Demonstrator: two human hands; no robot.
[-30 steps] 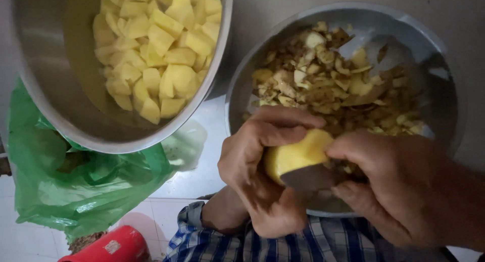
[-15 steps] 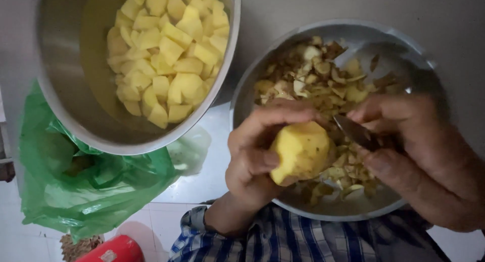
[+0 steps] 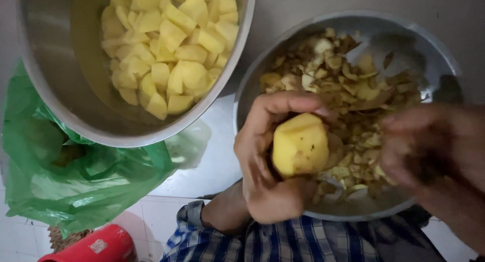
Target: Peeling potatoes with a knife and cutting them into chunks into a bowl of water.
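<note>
White tiled floor and a pale worktop edge lie under our view. Our left hand [image 3: 268, 156] is raised palm-up over the near rim of the round steel bowl of brown-and-yellow peelings [image 3: 429, 44]. Its fingers curl over the top of one peeled yellow potato [image 3: 300, 146] and its thumb is under it, so the potato is gripped and sits above the bowl's left half. The left forearm comes up from a blue-and-white checked sleeve [image 3: 288, 242]. Our right hand [image 3: 429, 151] hangs to the right of the potato, just apart from it, over the same bowl. It is motion-blurred; fingers look bent, but we cannot tell whether they hold anything.

Count: two steel bowls. The second, a larger steel bowl [image 3: 45, 85] at upper left, holds many cut yellow potato chunks [image 3: 172, 44], too many to count. One crumpled green plastic bag [image 3: 65, 176] lies under it. One red cylindrical container [image 3: 96, 247] sits at the bottom edge.
</note>
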